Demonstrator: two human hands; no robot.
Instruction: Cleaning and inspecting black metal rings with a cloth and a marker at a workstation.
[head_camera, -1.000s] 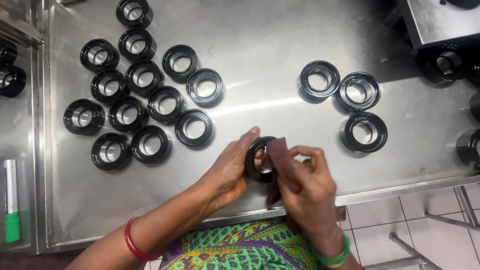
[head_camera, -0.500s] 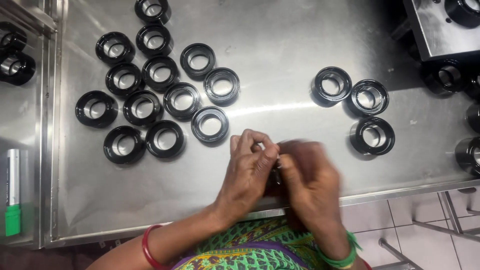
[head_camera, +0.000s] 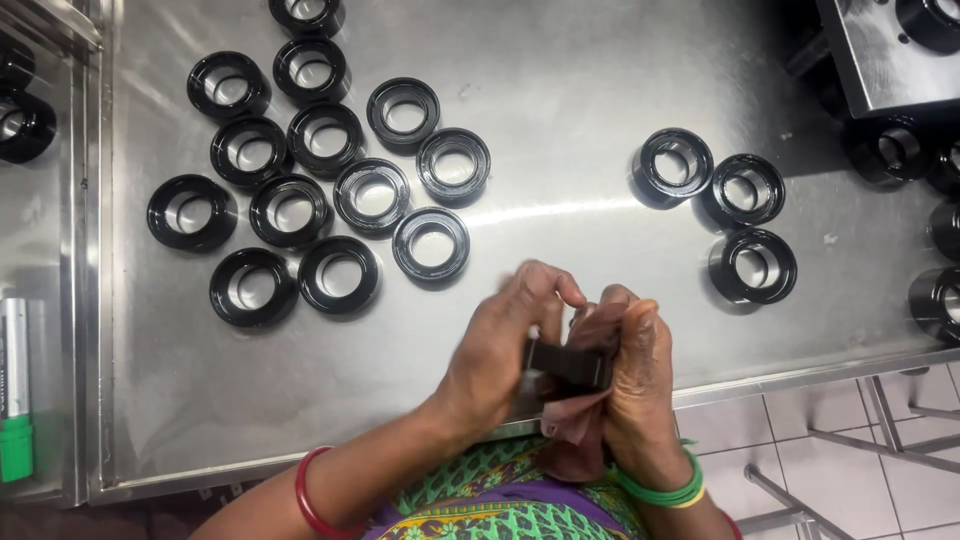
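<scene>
- My left hand (head_camera: 500, 350) was curled around a black ring (head_camera: 568, 362), fingers bent over its top and thumb side pressed to it.
- My right hand (head_camera: 638, 385) gripped the same ring from the other side, with a brown cloth (head_camera: 580, 430) bunched between my palm and the part.
- The ring sat on edge between both hands, just above the near rim of the steel table (head_camera: 560, 100), and only a dark strip of it showed between my fingers.
- The cloth hung down below my hands toward my lap.
- I wore a red bangle (head_camera: 308, 495) on my left wrist and green bangles (head_camera: 655, 492) on my right.
- A cluster of black rings (head_camera: 320, 190) lay flat on the table to my left, several touching one another.
- Three more rings (head_camera: 735, 215) lay apart from that cluster on my right, close together.
- A grey metal block (head_camera: 880, 55) stood at the far right corner, with further dark rings (head_camera: 900, 150) beside it at the table's right edge.
- Two rings (head_camera: 22, 110) rested on a separate steel surface at the far left.
- A marker with a green cap (head_camera: 14, 390) lay on that left surface, near its front edge.
- Tiled floor (head_camera: 860, 470) showed below the table on the right.
</scene>
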